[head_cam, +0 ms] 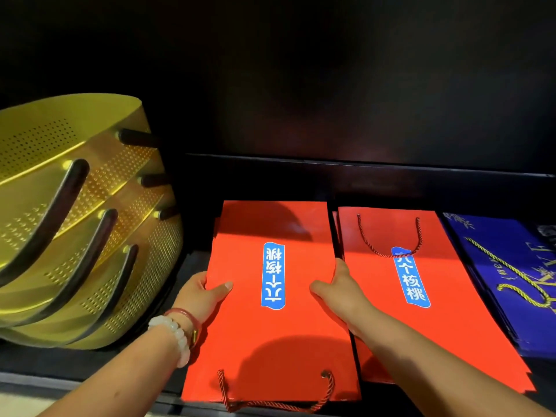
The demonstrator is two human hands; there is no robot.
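At the left of the frame a nested stack of gold perforated colanders [75, 221] with dark handles lies on its side on a dark shelf [361, 182]. Just right of it, low in the frame, the left hand [201, 293], with a white bead bracelet [177, 335] and a red bangle [186, 314] on its wrist, grips the left edge of a flat red paper bag [270, 341], thumb on top. This bag lies in the lower middle, its twisted cord handle [270, 401] toward the bottom edge. Its blue label [273, 275] carries white characters, upside down here. The right hand [340, 293] grasps the bag's right edge, thumb on its face. Beside it lies a second red bag [436, 326], whose label [410, 278] reads 六个核桃. At the far right lie blue bags [496, 266] with gold cord [517, 284]; their gold lettering is unreadable.
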